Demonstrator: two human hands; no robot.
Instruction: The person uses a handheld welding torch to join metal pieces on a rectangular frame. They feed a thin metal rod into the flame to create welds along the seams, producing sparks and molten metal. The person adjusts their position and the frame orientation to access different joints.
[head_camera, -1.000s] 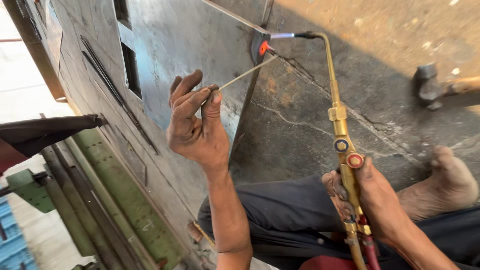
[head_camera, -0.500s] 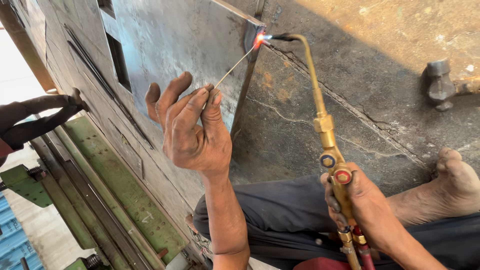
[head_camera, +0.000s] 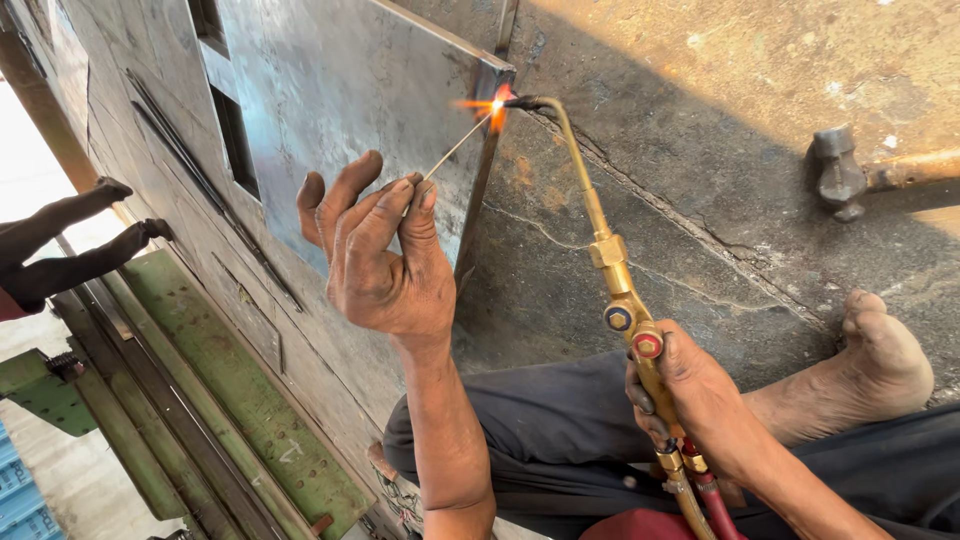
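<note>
My left hand pinches a thin filler rod between thumb and fingertips; the rod's far tip glows at the corner of a grey steel sheet. My right hand grips the handle of a brass gas torch. The torch's curved neck reaches up to the same corner, where an orange flame burns against the sheet's edge. Red hoses leave the torch below my hand.
A hammer head lies on the cracked concrete floor at the right. My bare foot and dark trouser leg rest below it. Green steel frame bars lie at the lower left. Another person's foot and leg show at the left edge.
The view has moved closer to the sheet's corner. Rod tip and torch nozzle have come together at that corner, and the flame now glows orange on the edge.
</note>
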